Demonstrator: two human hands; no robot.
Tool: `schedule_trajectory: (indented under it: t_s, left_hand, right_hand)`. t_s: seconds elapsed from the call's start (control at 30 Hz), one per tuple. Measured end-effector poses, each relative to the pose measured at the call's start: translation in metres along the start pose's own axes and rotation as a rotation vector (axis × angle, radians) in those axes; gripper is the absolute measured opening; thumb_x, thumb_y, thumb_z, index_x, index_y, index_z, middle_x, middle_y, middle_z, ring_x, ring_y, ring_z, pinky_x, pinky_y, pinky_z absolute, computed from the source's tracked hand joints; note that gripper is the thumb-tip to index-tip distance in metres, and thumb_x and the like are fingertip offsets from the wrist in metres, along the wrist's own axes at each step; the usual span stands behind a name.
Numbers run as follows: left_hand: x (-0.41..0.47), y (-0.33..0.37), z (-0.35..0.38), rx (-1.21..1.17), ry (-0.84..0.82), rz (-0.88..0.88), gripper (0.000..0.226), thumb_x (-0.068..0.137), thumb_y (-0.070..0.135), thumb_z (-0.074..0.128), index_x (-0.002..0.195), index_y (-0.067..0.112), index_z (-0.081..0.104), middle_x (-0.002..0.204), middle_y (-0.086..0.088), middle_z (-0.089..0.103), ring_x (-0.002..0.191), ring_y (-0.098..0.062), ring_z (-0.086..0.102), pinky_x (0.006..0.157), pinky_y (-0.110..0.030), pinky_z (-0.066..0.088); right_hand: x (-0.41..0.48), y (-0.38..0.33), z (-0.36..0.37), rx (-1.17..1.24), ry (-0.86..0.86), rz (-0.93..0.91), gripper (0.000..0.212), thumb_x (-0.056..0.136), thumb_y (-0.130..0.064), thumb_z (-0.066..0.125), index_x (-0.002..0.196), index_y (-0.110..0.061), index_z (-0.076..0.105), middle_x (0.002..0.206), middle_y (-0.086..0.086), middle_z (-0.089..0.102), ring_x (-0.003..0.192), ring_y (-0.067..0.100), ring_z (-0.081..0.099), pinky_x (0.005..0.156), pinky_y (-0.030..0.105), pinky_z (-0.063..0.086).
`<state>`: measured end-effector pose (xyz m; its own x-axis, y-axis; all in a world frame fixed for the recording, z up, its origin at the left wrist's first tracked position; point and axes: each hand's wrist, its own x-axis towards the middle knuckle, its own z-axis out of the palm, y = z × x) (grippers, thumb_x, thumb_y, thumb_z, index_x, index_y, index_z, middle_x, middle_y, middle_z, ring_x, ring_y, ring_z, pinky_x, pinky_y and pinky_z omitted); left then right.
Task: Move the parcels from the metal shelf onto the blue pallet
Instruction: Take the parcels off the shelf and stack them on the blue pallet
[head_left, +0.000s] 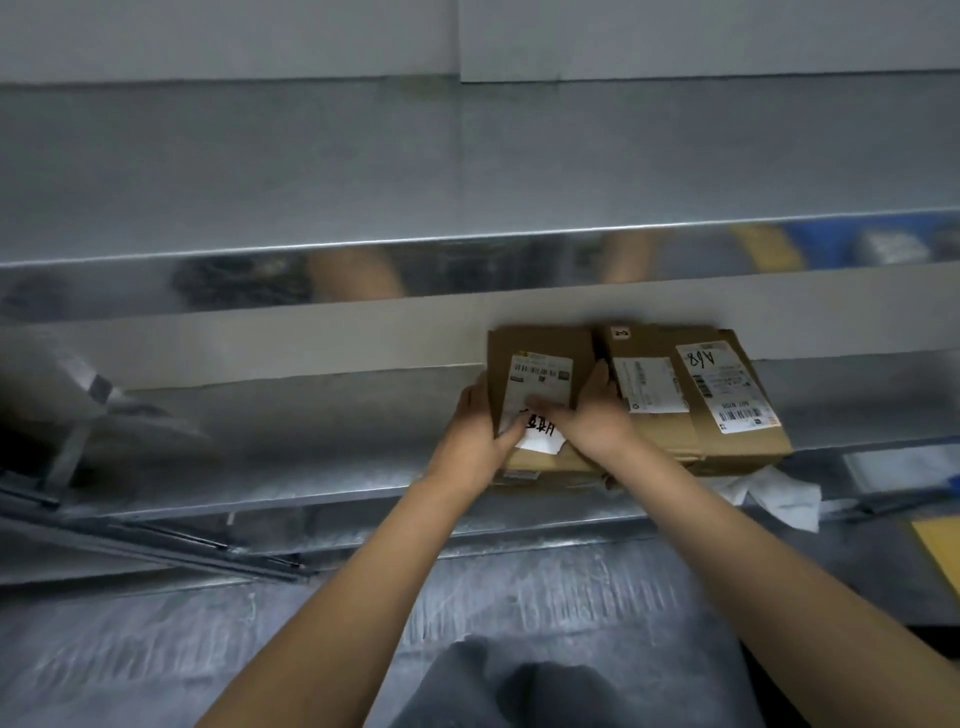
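Pickup in progress, both parcels on the shelf, nothing delivered that I can see.

Metal shelf (270, 441) carries two cardboard parcels touching side by side: the larger right parcel (691, 400) is untouched, the smaller left parcel (540, 353) is being gripped and looks not yet lifted off the deck. Left hand (470, 441) is curled round its left edge; right hand (592, 415) is curled round its right edge with fingers down the seam between the boxes, both thumbs on the top label. Crumpled white wrap (779, 499) pokes out under the right parcel. Blue pallet not in view, so its load is unknown. My read: at least two carries left, this one just starting.
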<state>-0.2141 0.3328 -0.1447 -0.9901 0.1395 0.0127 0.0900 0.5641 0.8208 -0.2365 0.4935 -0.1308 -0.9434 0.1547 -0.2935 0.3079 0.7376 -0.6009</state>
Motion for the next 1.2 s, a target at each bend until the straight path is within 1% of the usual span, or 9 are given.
schedule_trajectory:
  t_s: [0.07,0.27,0.43,0.63,0.7,0.77,0.83,1.13,1.2]
  left_hand:
    - [0.0,-0.002,0.003,-0.112,0.042,-0.005,0.039,0.087,0.026,0.069,0.123,0.015,0.057,0.11,0.007,0.061,0.099,-0.005,0.059,0.075,0.003,0.038]
    - [-0.006,-0.007,0.006,-0.322,0.017,-0.24,0.043,0.09,0.037,0.065,0.129,0.025,0.05,0.109,0.012,0.063,0.093,-0.003,0.058,0.061,0.004,0.038]
    - [-0.02,-0.009,-0.011,-0.277,0.018,-0.198,0.042,0.089,0.033,0.064,0.129,0.03,0.051,0.111,0.011,0.065,0.098,-0.008,0.061,0.076,-0.014,0.045]
    - [-0.063,0.017,-0.026,-0.322,0.092,-0.179,0.039,0.09,0.033,0.064,0.127,0.029,0.056,0.106,0.011,0.07,0.099,-0.011,0.067,0.084,-0.027,0.053]
    - [-0.079,0.041,-0.031,-0.326,0.116,-0.15,0.039,0.09,0.035,0.064,0.128,0.031,0.055,0.105,0.017,0.068,0.094,-0.001,0.065,0.075,-0.017,0.053]
    - [-0.098,0.07,-0.033,-0.335,0.125,-0.109,0.039,0.09,0.036,0.064,0.128,0.034,0.052,0.106,0.021,0.066,0.09,0.007,0.063,0.066,-0.008,0.05]
    - [-0.122,0.102,-0.028,-0.346,0.132,-0.069,0.04,0.091,0.035,0.063,0.129,0.032,0.053,0.112,0.016,0.068,0.095,0.001,0.064,0.075,-0.018,0.054]
    - [-0.219,0.225,0.081,-0.375,0.036,0.077,0.043,0.09,0.033,0.063,0.131,0.031,0.053,0.112,0.014,0.068,0.099,-0.007,0.065,0.086,-0.029,0.052]
    - [-0.237,0.249,0.121,-0.371,-0.041,0.112,0.039,0.089,0.035,0.063,0.127,0.032,0.054,0.11,0.016,0.068,0.096,0.0,0.064,0.082,-0.023,0.052]
  right_hand:
    - [-0.001,0.004,0.001,0.102,0.024,0.001,0.103,0.072,-0.054,0.075,0.141,-0.002,0.02,0.135,0.012,0.051,0.119,0.028,0.055,0.087,0.032,0.049]
    - [-0.012,-0.005,0.007,0.309,0.036,0.029,0.09,0.074,-0.039,0.08,0.136,-0.006,0.024,0.128,0.004,0.058,0.11,0.017,0.057,0.067,0.005,0.04]
    - [-0.041,-0.01,0.011,0.47,0.044,0.028,0.07,0.086,-0.034,0.07,0.139,-0.012,0.029,0.134,0.004,0.056,0.124,0.022,0.053,0.09,0.023,0.039]
    - [-0.088,-0.017,-0.018,0.384,0.052,-0.057,0.07,0.093,-0.039,0.057,0.151,-0.017,0.024,0.147,0.002,0.044,0.134,0.023,0.042,0.108,0.035,0.035]
    - [-0.107,-0.017,-0.038,0.383,0.08,-0.062,0.066,0.092,-0.039,0.058,0.147,-0.014,0.031,0.144,0.003,0.047,0.129,0.025,0.048,0.105,0.035,0.04]
    - [-0.127,-0.014,-0.06,0.426,0.098,-0.09,0.05,0.091,-0.037,0.06,0.134,-0.014,0.047,0.128,0.004,0.061,0.108,0.02,0.06,0.085,0.031,0.05]
    - [-0.156,-0.003,-0.083,0.482,0.121,-0.112,0.039,0.089,-0.037,0.062,0.122,-0.017,0.055,0.115,0.0,0.066,0.095,0.017,0.063,0.075,0.029,0.05]
    - [-0.294,0.124,-0.186,0.595,0.332,-0.141,0.024,0.09,-0.034,0.059,0.112,-0.024,0.058,0.106,-0.007,0.067,0.088,0.007,0.064,0.068,0.024,0.049]
    - [-0.325,0.165,-0.21,0.598,0.39,-0.107,0.028,0.092,-0.034,0.056,0.118,-0.023,0.058,0.112,-0.005,0.067,0.093,0.009,0.064,0.074,0.027,0.052]
